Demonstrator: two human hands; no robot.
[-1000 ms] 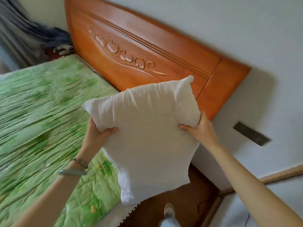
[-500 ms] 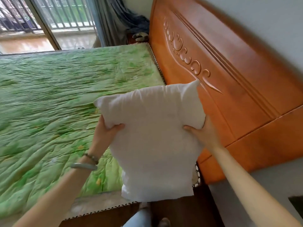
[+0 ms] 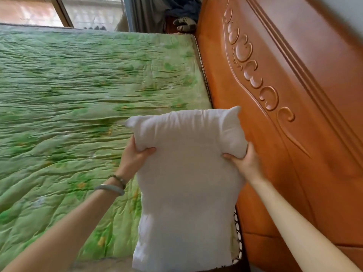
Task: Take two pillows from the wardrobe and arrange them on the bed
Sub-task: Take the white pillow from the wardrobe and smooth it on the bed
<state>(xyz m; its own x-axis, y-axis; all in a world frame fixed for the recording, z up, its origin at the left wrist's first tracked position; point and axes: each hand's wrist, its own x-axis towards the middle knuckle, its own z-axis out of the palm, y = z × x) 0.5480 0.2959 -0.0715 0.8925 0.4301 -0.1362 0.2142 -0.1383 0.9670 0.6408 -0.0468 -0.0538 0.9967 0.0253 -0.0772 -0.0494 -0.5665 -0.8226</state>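
I hold one white pillow (image 3: 188, 185) upright over the near right corner of the bed (image 3: 68, 107), close to the headboard. My left hand (image 3: 135, 157) grips its upper left side, thumb pressed into the front. My right hand (image 3: 242, 161) grips its upper right side, next to the headboard. The pillow's lower edge hangs at the bed's near edge; whether it touches the green quilt I cannot tell. No second pillow or wardrobe is in view.
The carved orange wooden headboard (image 3: 284, 107) runs along the right. A green quilted cover lies across the bed. Beyond the far side are a grey curtain (image 3: 141, 12), a glass door (image 3: 59, 10) and dark clothes (image 3: 184, 16) piled in the corner.
I have swung left and stepped closer to the bed, carrying the pillow from beside the headboard's end to over the mattress corner. Both hands keep the same grip.
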